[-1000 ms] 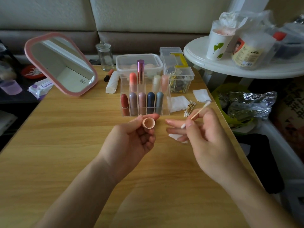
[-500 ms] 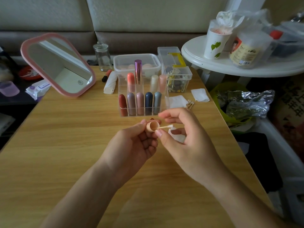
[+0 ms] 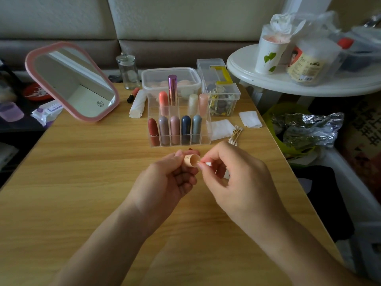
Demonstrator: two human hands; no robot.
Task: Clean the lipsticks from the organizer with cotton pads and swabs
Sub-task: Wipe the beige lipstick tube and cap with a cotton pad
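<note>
My left hand [image 3: 165, 182] grips a small peach lipstick cap [image 3: 191, 159], its open mouth turned to the right. My right hand [image 3: 237, 180] pinches a cotton swab [image 3: 207, 163] between thumb and forefinger, with one end reaching into the cap's mouth. Behind my hands stands the clear organizer [image 3: 179, 120] with several lipsticks upright in its slots. To its right lie cotton pads [image 3: 221, 129] and a small pile of cotton swabs [image 3: 235, 135]. A white pad is partly hidden under my right hand.
A pink-framed mirror [image 3: 72, 81] leans at the back left. A glass jar [image 3: 127, 72], two clear plastic boxes [image 3: 171, 79] and a loose lipstick [image 3: 133, 95] stand behind the organizer. The table's right edge is close; a white round table [image 3: 288, 83] and bags sit beyond it.
My right hand came in from the right, turned the swab flat and pushed its tip into the cap. The left hand kept hold of the cap and barely moved.
</note>
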